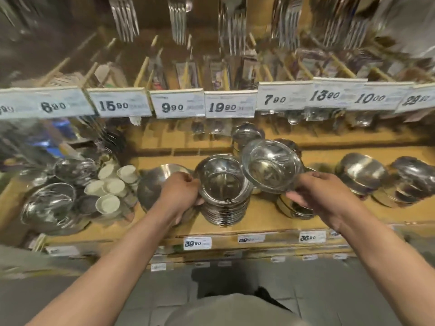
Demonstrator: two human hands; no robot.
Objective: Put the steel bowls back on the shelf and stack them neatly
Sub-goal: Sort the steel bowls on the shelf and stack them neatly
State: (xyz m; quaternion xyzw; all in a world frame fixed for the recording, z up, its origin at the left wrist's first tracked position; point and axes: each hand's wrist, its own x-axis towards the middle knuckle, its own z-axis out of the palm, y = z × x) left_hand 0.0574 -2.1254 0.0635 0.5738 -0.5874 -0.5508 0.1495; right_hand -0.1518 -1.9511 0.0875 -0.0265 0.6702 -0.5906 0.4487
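A tall stack of steel bowls [223,198] stands on the wooden shelf [263,217] in the middle. My left hand [181,191] grips the left side of that stack near its top rim. My right hand [317,194] holds a single steel bowl [270,164] by its near rim, tilted, up and to the right of the stack. Below that bowl a short stack of bowls [292,208] sits on the shelf, partly hidden by my right hand. A large upturned bowl [153,184] lies behind my left hand.
More bowl stacks [362,175] stand at the right, and another pile [247,135] at the back. White ceramic cups [110,187] and wrapped steel bowls [49,205] fill the left. Price tags [181,107] line the upper shelf edge, with forks [124,17] hanging above.
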